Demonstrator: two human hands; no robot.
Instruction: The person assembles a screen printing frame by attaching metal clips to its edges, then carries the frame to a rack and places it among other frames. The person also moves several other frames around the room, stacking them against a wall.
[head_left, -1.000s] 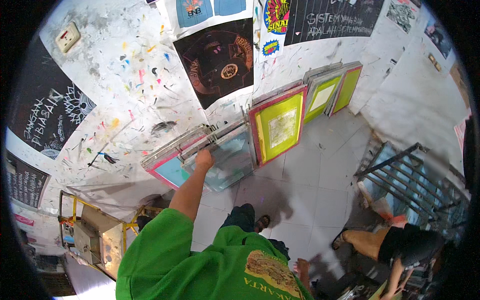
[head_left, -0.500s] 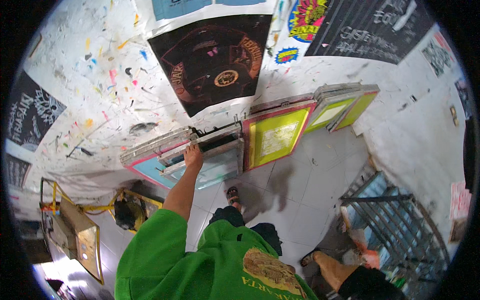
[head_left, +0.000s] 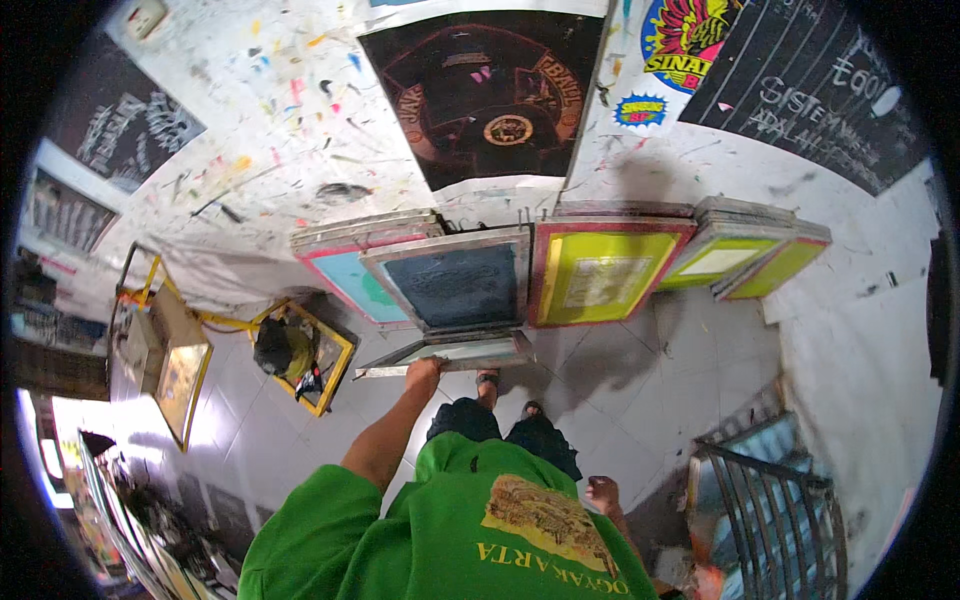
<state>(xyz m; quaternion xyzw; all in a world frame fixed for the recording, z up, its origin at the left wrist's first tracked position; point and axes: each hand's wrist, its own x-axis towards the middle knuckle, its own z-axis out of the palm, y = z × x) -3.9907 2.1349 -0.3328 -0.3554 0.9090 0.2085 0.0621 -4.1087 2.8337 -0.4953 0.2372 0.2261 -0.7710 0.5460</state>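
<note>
My left hand (head_left: 424, 374) grips the near edge of a screen printing frame (head_left: 500, 350), which is tipped toward me just in front of my feet. Its far edge lies close to the foot of another screen with dark blue-grey mesh (head_left: 455, 285), leaning on the wall behind it. My right hand (head_left: 602, 494) hangs low beside my body, its fingers curled, with nothing visible in them. To the right of the dark screen leans one with yellow-green mesh and a red border (head_left: 610, 280). A light blue screen (head_left: 350, 285) is partly hidden behind the dark one.
More yellow-green screens (head_left: 735, 255) lean farther right. At left stands a yellow metal frame (head_left: 330, 385) with a dark bundle on it, beside a boxy stand (head_left: 165, 345). A black metal railing (head_left: 770, 510) stands at lower right. Posters hang on the paint-spattered wall (head_left: 290, 130).
My left hand has pulled the front screen away from the stack and tipped it toward me, exposing the dark mesh behind. My right hand has come into view, and my feet are closer together.
</note>
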